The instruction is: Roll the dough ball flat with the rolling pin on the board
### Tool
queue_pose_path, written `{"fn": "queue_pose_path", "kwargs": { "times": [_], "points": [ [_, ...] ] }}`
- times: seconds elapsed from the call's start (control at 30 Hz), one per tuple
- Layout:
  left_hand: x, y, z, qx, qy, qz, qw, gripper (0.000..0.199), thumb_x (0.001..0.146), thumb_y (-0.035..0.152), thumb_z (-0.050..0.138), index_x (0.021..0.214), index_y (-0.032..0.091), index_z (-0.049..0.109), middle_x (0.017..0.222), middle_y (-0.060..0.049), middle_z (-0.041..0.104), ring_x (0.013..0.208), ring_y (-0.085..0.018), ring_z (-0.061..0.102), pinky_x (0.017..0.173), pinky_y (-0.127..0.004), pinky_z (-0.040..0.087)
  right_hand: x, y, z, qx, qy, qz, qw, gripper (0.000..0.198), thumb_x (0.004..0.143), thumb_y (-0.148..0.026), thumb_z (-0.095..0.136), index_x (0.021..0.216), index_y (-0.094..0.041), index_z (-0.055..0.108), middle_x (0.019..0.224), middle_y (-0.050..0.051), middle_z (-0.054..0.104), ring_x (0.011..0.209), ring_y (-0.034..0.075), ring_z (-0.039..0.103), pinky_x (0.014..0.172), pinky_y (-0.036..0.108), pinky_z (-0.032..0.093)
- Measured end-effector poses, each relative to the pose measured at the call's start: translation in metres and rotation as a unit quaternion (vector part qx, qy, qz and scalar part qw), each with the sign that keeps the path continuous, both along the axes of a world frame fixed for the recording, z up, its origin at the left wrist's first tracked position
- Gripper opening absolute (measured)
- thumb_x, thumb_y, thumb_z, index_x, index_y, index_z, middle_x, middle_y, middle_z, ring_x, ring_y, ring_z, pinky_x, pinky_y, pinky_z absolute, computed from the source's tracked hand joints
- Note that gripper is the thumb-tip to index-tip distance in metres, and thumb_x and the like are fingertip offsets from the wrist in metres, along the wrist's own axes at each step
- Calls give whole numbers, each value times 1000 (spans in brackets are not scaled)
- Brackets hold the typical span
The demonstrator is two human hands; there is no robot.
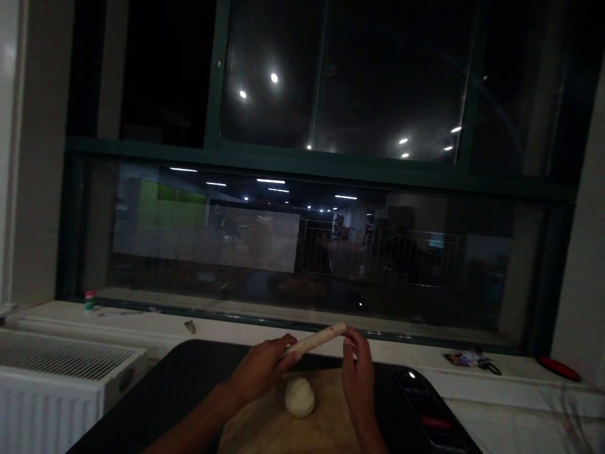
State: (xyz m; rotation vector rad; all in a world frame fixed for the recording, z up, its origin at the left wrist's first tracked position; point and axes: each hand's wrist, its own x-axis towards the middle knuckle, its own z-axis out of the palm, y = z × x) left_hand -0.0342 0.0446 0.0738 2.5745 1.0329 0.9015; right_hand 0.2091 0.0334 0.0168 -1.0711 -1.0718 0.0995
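Observation:
A short, pale rolling pin (pixel 316 341) is held up at a slant above the board, its right end higher than its left. My left hand (pixel 265 369) grips the left end between thumb and fingers. The fingertips of my right hand (pixel 359 372) are closed at the other end. Below the pin, a round, cream-coloured ball of dough (pixel 299 398) rests on a brown wooden board (pixel 265 429). Neither hand touches the dough.
The board lies on a dark table (pixel 189 378). A phone (pixel 428 407) with a lit screen is at the right. Behind runs a white windowsill (pixel 155 325) with small items. A radiator (pixel 61 372) stands left, and a dark window (pixel 331 252) rises ahead.

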Motion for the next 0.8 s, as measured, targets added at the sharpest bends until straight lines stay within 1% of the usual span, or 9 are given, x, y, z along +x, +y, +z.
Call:
{"fn": "queue_pose_path", "kwargs": {
  "times": [0.1,0.17,0.27,0.33,0.43,0.53,0.57,0.67,0.8],
  "points": [
    [-5,-18,2,1,2,14,1000,36,99,50,37,104,28,65,90,-3,72,81,-22,67,68,-28,43,-1,-5,23,-48,17,40,998,49,89,-61,44,113,-21,61,110,9,67,95,23,63,79,33,48],
    [-6,-26,4,24,29,-2,999,31,98,48,42,105,30,66,96,-2,72,84,-23,67,70,-30,44,0,-10,37,-115,-50,115,986,48,87,-64,47,97,-21,67,92,6,70,77,20,62,64,28,46],
    [-2,-31,9,82,50,-40,995,25,93,49,54,104,31,66,97,-2,71,87,-24,66,78,-33,44,5,-17,46,-245,-185,238,922,50,79,-66,60,60,-19,63,55,-2,56,51,12,49,48,24,34],
    [0,-26,10,108,-18,-10,994,26,95,48,49,101,29,67,98,-3,70,93,-24,63,86,-36,43,13,-18,40,-293,-196,266,897,57,75,-69,61,50,-19,54,44,-5,42,43,9,40,43,23,27],
    [2,-7,-4,59,-184,105,976,40,101,44,30,111,24,63,109,-8,68,99,-24,61,89,-36,44,28,-12,16,-308,-59,208,926,63,73,-78,53,51,-19,54,39,-5,38,36,9,35,38,23,20],
    [9,6,-36,-43,-128,150,979,45,98,45,35,125,15,55,109,-13,66,102,-26,62,92,-38,44,43,-1,-16,-303,120,156,932,70,66,-86,49,61,-17,63,37,-5,39,31,8,32,35,23,17],
    [13,5,-47,-77,-81,152,982,44,98,46,35,121,15,58,111,-14,65,104,-27,61,92,-39,44,47,3,-25,-295,164,154,929,73,64,-87,48,66,-16,65,37,-6,39,30,7,30,34,22,16],
    [26,-13,-69,-80,-47,98,991,49,100,48,28,95,18,66,104,-14,66,94,-27,63,90,-40,45,53,7,-43,-253,227,166,926,77,60,-88,51,77,-14,69,40,-8,38,30,6,29,34,21,17],
    [29,-47,-67,-102,-44,-73,991,31,97,47,44,113,29,63,111,-5,68,104,-23,60,93,-34,44,49,4,-43,-249,218,159,930,81,59,-88,51,80,-13,70,40,-8,38,31,6,30,34,22,18]
  ]
}}
